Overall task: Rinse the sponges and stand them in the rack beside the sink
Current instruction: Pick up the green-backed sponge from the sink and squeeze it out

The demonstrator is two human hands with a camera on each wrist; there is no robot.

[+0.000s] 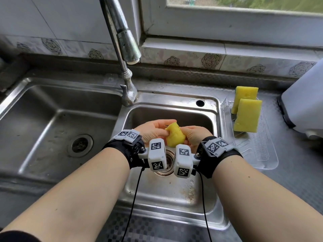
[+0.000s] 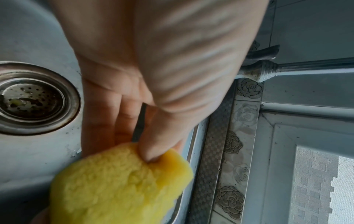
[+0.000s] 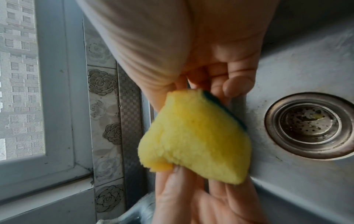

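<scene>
Both hands hold one yellow sponge above the small right sink basin. My left hand pinches its left end, thumb pressed into the foam. My right hand grips the other end, and the sponge is squeezed into a wedge with a dark green scouring side along one edge. Two more yellow sponges stand upright in the clear plastic rack right of the sink. No water runs from the faucet head.
The faucet neck rises behind the basin, over the divider. A larger basin lies to the left. A strainer drain sits below the hands. A white object stands on the counter right of the rack. A tiled ledge and window run along the back.
</scene>
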